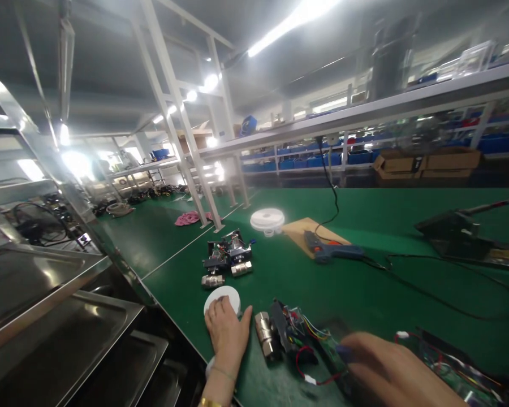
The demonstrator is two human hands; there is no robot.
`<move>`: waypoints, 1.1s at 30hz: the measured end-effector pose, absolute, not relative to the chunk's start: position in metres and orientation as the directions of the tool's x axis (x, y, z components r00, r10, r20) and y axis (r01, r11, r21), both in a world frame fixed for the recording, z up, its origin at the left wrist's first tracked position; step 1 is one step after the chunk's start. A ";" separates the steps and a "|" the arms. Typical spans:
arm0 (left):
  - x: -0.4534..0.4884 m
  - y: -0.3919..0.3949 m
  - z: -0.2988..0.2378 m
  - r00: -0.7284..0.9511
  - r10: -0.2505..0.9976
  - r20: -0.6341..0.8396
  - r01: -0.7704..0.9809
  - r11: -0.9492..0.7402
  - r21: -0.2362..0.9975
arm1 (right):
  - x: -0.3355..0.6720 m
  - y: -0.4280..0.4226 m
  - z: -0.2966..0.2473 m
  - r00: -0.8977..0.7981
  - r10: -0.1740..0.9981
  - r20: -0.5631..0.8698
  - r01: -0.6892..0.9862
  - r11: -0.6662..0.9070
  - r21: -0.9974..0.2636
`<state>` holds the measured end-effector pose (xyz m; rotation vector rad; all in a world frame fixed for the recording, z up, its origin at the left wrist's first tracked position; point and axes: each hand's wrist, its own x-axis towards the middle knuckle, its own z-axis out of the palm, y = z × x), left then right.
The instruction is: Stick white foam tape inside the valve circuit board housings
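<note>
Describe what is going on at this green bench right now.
A person works at a green bench. The left hand rests on a white round disc; the right hand, blurred, is at a wired circuit board beside a metal valve fitting. Similar valve units, a white roll and a blue glue gun lie further back.

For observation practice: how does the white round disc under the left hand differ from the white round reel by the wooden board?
The left hand rests on the white round disc; the white round reel lies untouched. The disc sits near, the reel farther back. Both are white.
</note>
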<state>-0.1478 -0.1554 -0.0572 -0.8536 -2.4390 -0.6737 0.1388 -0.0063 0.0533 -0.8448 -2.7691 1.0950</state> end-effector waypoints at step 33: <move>-0.031 -0.142 0.037 -0.033 0.734 0.678 0.990 -0.071 0.125 | 0.158 -0.016 0.053 -0.762 0.647 0.033 0.431 0.544 -0.720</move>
